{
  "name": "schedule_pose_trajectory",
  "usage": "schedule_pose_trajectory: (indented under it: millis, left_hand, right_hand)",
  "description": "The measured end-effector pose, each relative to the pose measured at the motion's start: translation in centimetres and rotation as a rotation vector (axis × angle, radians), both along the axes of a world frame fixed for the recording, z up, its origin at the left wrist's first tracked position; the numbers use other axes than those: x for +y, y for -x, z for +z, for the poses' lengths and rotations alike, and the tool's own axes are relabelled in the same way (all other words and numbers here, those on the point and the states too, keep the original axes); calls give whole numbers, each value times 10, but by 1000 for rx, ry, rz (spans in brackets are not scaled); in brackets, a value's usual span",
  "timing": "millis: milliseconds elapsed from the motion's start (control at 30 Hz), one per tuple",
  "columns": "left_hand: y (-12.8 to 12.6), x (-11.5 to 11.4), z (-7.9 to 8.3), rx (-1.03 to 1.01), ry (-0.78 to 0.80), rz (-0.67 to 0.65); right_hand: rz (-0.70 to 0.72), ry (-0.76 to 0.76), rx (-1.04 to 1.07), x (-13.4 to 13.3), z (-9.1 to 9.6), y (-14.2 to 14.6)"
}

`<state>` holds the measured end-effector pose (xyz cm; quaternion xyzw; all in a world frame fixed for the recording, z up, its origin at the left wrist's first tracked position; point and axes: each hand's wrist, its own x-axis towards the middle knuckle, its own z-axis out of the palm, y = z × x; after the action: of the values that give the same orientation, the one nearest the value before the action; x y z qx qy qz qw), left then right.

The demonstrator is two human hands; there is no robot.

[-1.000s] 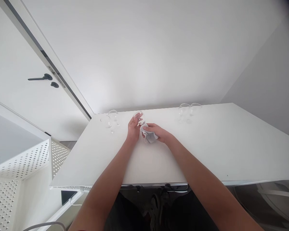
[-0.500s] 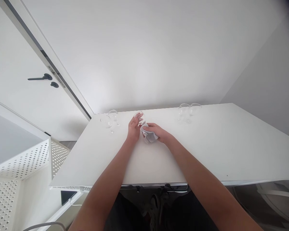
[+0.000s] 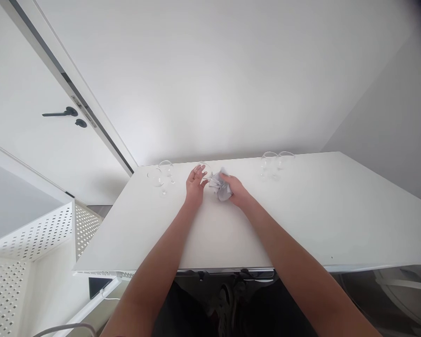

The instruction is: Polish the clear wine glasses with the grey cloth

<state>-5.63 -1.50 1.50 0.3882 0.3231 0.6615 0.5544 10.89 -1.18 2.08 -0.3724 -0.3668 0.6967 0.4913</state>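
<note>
A clear wine glass (image 3: pixel 207 169) is between my hands at the middle of the white table. My left hand (image 3: pixel 195 186) curls round the left side of its bowl, thumb low and fingers above. Bunched in my right hand (image 3: pixel 237 189) is a light grey cloth (image 3: pixel 221 187), which lies close against the right side of the glass. The cloth and fingers hide the glass's lower part, and I cannot tell whether its foot rests on the table.
Two wine glasses, one nearer (image 3: pixel 156 178) and one farther (image 3: pixel 166 167), stand upright at the table's back left. Another pair, left (image 3: pixel 269 161) and right (image 3: pixel 286 160), stands at the back right. Behind the white table (image 3: pixel 301 215) rises a wall; a door handle (image 3: pixel 61 113) shows at left.
My right hand and the cloth have shifted slightly right and up, baring more of my left thumb. The left hand stays at the glass. The standing glasses have not moved.
</note>
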Motion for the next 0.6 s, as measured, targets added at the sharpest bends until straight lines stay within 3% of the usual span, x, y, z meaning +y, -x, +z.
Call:
schedule_pose_trajectory:
  millis: [133, 233, 433, 600]
  left_hand:
    - [-5, -2, -1, 131, -49, -19]
    - [-9, -6, 0, 256, -107, -40]
    - [-13, -14, 10, 295, -150, -75]
    - [-11, -12, 11, 176, -114, -92]
  right_hand:
    - [-358, 135, 80, 19, -15, -8]
    - [-497, 137, 51, 27, -22, -15]
    - [-511, -2, 15, 30, -27, -20]
    - [-322, -151, -55, 30, -27, -21]
